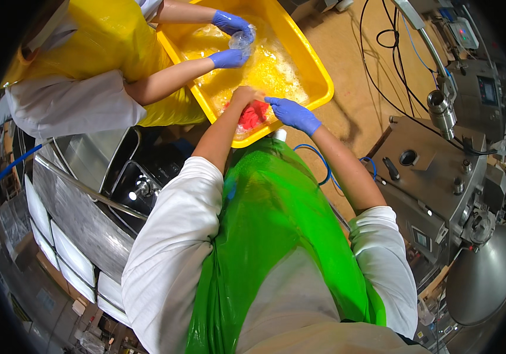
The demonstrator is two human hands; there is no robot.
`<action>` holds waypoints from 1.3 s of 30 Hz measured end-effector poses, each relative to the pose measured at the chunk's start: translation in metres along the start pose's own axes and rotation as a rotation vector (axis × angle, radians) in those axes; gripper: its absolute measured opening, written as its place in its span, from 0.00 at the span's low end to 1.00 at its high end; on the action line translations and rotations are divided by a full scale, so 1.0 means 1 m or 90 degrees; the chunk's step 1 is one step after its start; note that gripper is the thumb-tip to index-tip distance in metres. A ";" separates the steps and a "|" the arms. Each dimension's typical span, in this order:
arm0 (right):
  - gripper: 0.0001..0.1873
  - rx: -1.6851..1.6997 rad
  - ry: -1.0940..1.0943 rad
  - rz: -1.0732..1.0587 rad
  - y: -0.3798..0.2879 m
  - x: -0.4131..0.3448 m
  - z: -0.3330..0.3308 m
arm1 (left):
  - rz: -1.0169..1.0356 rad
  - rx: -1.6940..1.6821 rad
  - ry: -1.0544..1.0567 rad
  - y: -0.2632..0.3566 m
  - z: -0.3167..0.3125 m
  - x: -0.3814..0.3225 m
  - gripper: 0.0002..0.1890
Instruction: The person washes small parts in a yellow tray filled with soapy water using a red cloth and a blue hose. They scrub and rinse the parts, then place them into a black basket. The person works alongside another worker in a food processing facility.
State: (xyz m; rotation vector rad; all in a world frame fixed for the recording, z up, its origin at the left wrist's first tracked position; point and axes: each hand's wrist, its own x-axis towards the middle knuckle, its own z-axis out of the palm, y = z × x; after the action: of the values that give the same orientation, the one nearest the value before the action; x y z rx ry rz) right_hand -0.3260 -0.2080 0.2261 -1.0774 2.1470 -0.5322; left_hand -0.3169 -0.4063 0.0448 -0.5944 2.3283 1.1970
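Just above the near end of a yellow plastic tub (299, 33) of foamy water, my two hands come together. My left hand (247, 94) is bare, and its fingers meet the fingertips of my right hand (295, 116). A blue-violet glove covers my right hand. Whether anything is pinched between the fingertips is too small to tell. Directly below my hands a crumpled red cloth (253, 116) lies in the tub's near corner, partly covered by my left wrist.
A co-worker in a yellow apron (102, 44) leans over the tub's left side. Their gloved hands (231, 58) hold a clear object (240, 40) above the water. Steel machinery (434, 163) stands at right, cables (394, 66) near it. A steel vessel (84, 212) is at left.
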 end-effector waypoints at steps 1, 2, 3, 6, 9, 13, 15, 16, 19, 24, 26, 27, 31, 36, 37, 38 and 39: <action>0.22 -0.009 -0.028 0.040 0.002 0.001 -0.002 | 0.016 0.080 0.018 0.007 -0.004 -0.009 0.22; 0.21 0.013 0.018 0.070 0.004 0.000 -0.002 | 0.013 0.164 0.021 0.015 -0.006 -0.020 0.24; 0.20 0.034 0.064 0.099 0.008 -0.001 -0.005 | -0.020 0.216 -0.007 0.023 -0.010 -0.031 0.25; 0.20 0.031 0.123 0.155 0.024 -0.001 -0.013 | -0.096 0.325 -0.126 0.044 -0.024 -0.056 0.26; 0.22 0.035 0.161 0.200 0.045 0.003 -0.014 | -0.046 0.313 -0.051 0.055 -0.037 -0.073 0.25; 0.19 -0.137 0.225 0.135 0.069 0.014 0.000 | 0.020 0.312 0.066 0.061 -0.057 -0.085 0.20; 0.13 -0.238 0.174 0.053 0.073 0.016 0.011 | 0.111 0.308 0.102 0.058 -0.068 -0.084 0.20; 0.11 -0.322 0.129 -0.010 0.072 0.017 0.015 | 0.109 0.302 0.087 0.055 -0.071 -0.079 0.20; 0.23 -0.018 0.066 0.093 0.052 0.032 0.023 | 0.223 0.263 0.021 0.041 -0.067 -0.057 0.20; 0.22 -0.015 -0.020 0.121 0.011 0.042 0.030 | 0.008 -0.167 0.005 0.010 -0.011 -0.007 0.21; 0.21 -0.046 -0.039 0.126 0.001 0.041 0.030 | -0.002 -0.131 0.088 -0.005 0.012 0.000 0.23; 0.21 -0.041 -0.049 0.133 -0.002 0.040 0.028 | 0.017 -0.100 0.160 -0.010 0.027 0.001 0.25; 0.19 -0.021 -0.037 0.166 -0.013 0.034 0.022 | 0.113 0.089 0.209 -0.029 0.053 0.009 0.19; 0.18 -0.059 -0.026 0.248 -0.011 0.030 0.013 | 0.079 0.032 -0.042 -0.036 0.043 0.017 0.18; 0.18 -0.064 -0.017 0.256 -0.009 0.030 0.012 | 0.050 0.068 -0.051 -0.033 0.038 0.015 0.17; 0.18 -0.065 -0.013 0.270 -0.004 0.030 0.010 | 0.096 0.148 0.001 -0.030 0.033 0.012 0.16; 0.18 -0.066 -0.008 0.284 -0.001 0.030 0.008 | 0.233 0.219 0.027 -0.025 0.028 0.009 0.16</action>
State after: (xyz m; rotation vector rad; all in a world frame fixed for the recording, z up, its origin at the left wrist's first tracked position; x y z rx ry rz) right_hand -0.3325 -0.2337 0.2094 -0.6163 2.3279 -0.2060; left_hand -0.3046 -0.3979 0.0099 -0.0756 2.6735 0.8953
